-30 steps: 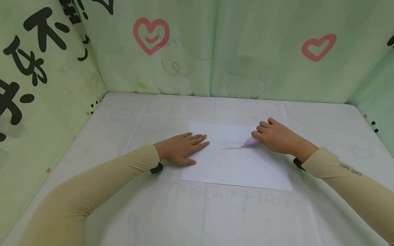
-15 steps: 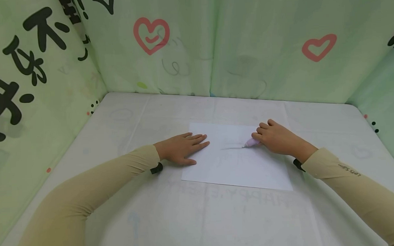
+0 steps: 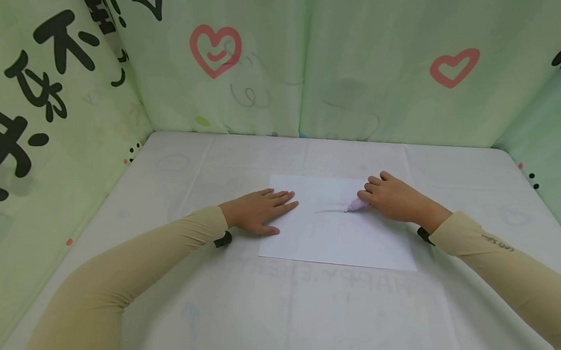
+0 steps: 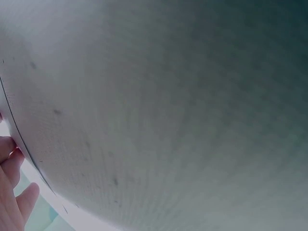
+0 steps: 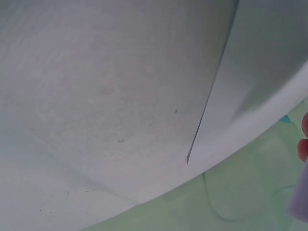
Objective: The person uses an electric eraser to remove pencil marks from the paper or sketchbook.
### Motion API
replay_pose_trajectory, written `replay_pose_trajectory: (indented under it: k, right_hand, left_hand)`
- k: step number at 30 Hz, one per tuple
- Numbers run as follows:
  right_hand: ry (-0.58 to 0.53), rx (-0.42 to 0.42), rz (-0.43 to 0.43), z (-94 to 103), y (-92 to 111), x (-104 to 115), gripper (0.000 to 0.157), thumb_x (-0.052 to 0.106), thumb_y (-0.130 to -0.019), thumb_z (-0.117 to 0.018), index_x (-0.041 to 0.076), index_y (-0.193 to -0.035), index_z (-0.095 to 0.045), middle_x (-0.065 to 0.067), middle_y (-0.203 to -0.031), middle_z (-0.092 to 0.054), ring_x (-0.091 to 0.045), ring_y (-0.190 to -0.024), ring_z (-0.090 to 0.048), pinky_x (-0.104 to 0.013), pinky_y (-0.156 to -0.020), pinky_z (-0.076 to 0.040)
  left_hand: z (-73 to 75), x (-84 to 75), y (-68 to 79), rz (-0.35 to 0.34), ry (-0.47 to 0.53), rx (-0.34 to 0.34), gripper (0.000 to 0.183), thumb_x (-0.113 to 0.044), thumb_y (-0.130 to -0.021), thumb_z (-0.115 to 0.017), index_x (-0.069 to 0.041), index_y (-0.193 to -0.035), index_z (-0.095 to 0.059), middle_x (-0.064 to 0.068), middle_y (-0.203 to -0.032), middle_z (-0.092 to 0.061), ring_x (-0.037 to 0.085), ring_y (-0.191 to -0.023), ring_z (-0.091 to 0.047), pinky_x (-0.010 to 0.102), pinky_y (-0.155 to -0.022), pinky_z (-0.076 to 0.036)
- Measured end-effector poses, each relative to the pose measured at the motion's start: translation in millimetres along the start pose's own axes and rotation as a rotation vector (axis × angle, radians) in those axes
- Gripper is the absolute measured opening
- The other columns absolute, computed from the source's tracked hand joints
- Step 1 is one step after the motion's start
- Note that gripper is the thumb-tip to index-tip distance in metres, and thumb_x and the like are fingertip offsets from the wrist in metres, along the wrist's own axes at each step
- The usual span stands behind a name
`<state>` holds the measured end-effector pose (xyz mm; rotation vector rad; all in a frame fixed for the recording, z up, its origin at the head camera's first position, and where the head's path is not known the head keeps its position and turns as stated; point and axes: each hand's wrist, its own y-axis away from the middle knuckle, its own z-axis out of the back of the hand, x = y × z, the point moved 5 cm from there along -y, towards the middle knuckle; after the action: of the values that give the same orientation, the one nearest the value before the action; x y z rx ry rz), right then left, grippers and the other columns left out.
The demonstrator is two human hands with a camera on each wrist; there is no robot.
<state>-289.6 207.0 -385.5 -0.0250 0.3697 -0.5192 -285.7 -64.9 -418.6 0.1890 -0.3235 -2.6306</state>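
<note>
My left hand [image 3: 262, 211] lies flat with fingers spread on the left edge of a white sheet of paper [image 3: 329, 243]. Its fingers [image 4: 10, 168] show at the lower left in the left wrist view. A thick lilac pen-shaped tool [image 3: 357, 204] is pinched in my right hand [image 3: 394, 195], over the right part of the sheet. The tool tapers to a pale narrow tip, right at the end of a thin grey line [image 3: 329, 211] on the paper. At the right edge of the right wrist view, the lilac body shows beside the fingertips; its tip is outside that view.
The sheet lies on a table with a white cloth [image 3: 220, 311] bearing faint printing. Green curtains [image 3: 363, 33] with red hearts and black characters enclose the back and sides. Black straps with a small device [image 3: 223, 239] sit at the wrists.
My right hand and the lilac tool have shifted very slightly towards me, the tip staying by the line's right end. The left hand and the paper hold still.
</note>
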Motion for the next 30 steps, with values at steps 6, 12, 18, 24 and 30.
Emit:
replay_pose_trajectory:
  k: [6, 12, 18, 24, 30]
  right_hand:
    - [-0.005, -0.005, -0.002, -2.2, -0.5, 0.2, 0.022, 0.015, -0.078, -0.074, 0.009, -0.087, -0.055, -0.004, -0.075, -0.057, -0.019, -0.073, -0.044, -0.03, -0.065, -0.029]
    - [0.003, -0.024, 0.004, -0.7, -2.2, -0.6, 0.023, 0.015, -0.077, -0.075, 0.009, -0.085, -0.054, -0.003, -0.072, -0.055, -0.019, -0.071, -0.043, -0.03, -0.064, -0.028]
    - [0.007, -0.055, 0.029, -1.1, -2.7, 0.5, 0.024, 0.015, -0.077, -0.075, 0.008, -0.086, -0.053, -0.003, -0.072, -0.054, -0.018, -0.071, -0.042, -0.03, -0.064, -0.028]
    - [0.002, -0.071, 0.033, 0.3, -3.0, 1.2, 0.023, 0.01, -0.076, -0.074, 0.008, -0.084, -0.053, -0.003, -0.071, -0.054, -0.018, -0.07, -0.041, -0.029, -0.064, -0.027]
    - [0.003, -0.058, 0.02, 1.9, -3.2, 2.0, 0.024, 0.012, -0.076, -0.075, 0.008, -0.085, -0.054, -0.004, -0.072, -0.055, -0.019, -0.071, -0.043, -0.03, -0.064, -0.028]
  left_hand:
    - [-1.4, 0.5, -1.4, 0.022, -0.022, 0.019, 0.073, -0.051, -0.096, -0.038, -0.015, -0.153, -0.009, 0.008, -0.16, -0.008, 0.021, -0.148, -0.011, 0.044, -0.12, -0.011]
    - [-2.2, 1.1, -2.2, 0.027, -0.034, 0.026, 0.073, -0.052, -0.096, -0.037, -0.016, -0.153, -0.009, 0.008, -0.16, -0.008, 0.021, -0.148, -0.011, 0.043, -0.12, -0.012]
    - [-2.5, 1.2, -2.6, 0.033, -0.038, 0.033, 0.074, -0.053, -0.096, -0.036, -0.017, -0.153, -0.007, 0.006, -0.16, -0.006, 0.02, -0.148, -0.01, 0.042, -0.12, -0.011]
    - [-2.4, 1.0, -3.1, 0.027, -0.035, 0.029, 0.073, -0.052, -0.096, -0.036, -0.016, -0.153, -0.009, 0.007, -0.16, -0.008, 0.021, -0.148, -0.011, 0.043, -0.12, -0.012]
    - [-1.8, 0.7, -2.6, 0.037, -0.033, 0.043, 0.073, -0.052, -0.096, -0.037, -0.017, -0.153, -0.007, 0.006, -0.16, -0.006, 0.02, -0.148, -0.009, 0.042, -0.12, -0.011]
